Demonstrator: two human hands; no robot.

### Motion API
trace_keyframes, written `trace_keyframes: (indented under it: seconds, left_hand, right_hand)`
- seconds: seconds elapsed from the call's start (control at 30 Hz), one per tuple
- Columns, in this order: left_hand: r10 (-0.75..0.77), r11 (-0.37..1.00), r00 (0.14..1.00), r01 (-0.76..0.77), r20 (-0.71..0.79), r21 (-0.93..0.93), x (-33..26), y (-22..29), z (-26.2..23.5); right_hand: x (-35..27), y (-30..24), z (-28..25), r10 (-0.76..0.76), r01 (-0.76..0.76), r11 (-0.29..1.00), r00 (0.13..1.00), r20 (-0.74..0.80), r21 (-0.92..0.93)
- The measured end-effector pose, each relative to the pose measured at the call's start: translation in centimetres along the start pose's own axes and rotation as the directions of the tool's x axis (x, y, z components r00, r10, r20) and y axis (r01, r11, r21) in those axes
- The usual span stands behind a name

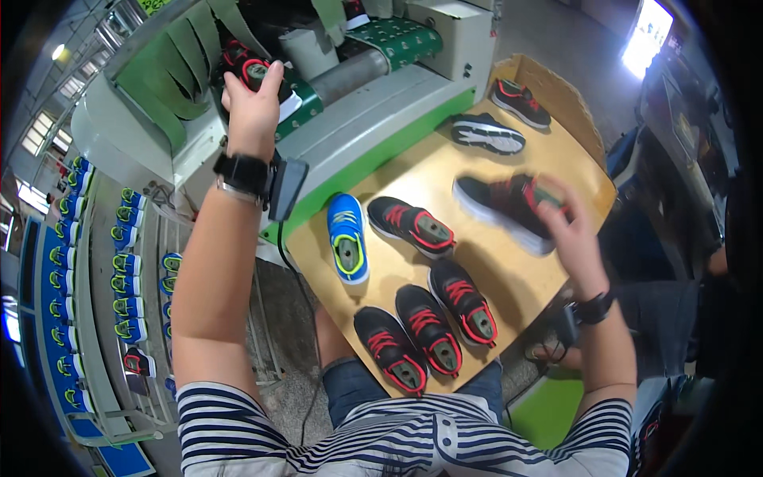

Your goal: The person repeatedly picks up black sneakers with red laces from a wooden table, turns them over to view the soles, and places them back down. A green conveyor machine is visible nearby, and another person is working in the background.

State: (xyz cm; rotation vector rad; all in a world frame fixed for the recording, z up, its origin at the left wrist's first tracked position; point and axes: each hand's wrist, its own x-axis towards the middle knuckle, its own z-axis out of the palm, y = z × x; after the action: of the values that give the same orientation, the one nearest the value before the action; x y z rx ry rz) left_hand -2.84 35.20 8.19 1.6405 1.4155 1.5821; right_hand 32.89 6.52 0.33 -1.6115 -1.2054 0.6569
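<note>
My left hand (253,102) reaches to the machine's mouth, its fingers closed on the heel end of a black and red sneaker (237,56) by the green strip curtain. My right hand (574,238) grips another black sneaker (497,199) by its heel, raised over the wooden board and slightly blurred. On the board lie a blue sneaker (346,230) with a yellow-green collar and several black sneakers with red laces, such as the one (409,226) beside it. Grey-green forms fill the openings of these shoes.
The machine (350,127) has a green perforated belt (397,40) and a strip curtain (179,71). At the board's far end are a sneaker on its side (489,133), an upright one (520,103) and a cardboard edge (556,87). Racks (95,318) of blue sneakers stand left.
</note>
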Motion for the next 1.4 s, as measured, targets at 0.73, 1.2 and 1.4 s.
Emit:
trace_keyframes:
  seconds: [0.73,1.2,1.4]
  left_hand:
    - [0.072,0.664,0.656,-0.593,0.751,0.455,-21.8,-9.6,-0.5]
    - [-0.061,0.983,0.642,-0.093,0.764,0.157,-20.1,-5.5,0.0]
    - [0.327,0.16,0.132,0.968,0.936,-0.193,-25.2,2.9,0.0]
  right_hand:
    - [19.5,14.5,3.2,-0.049,0.075,0.76,0.997,0.057,-0.646]
    - [-7.4,-3.2,-4.5,-0.266,0.262,0.893,0.963,0.042,-0.366]
    - [-13.3,-5.8,-4.7,-0.477,0.484,0.872,0.874,0.097,-0.069]
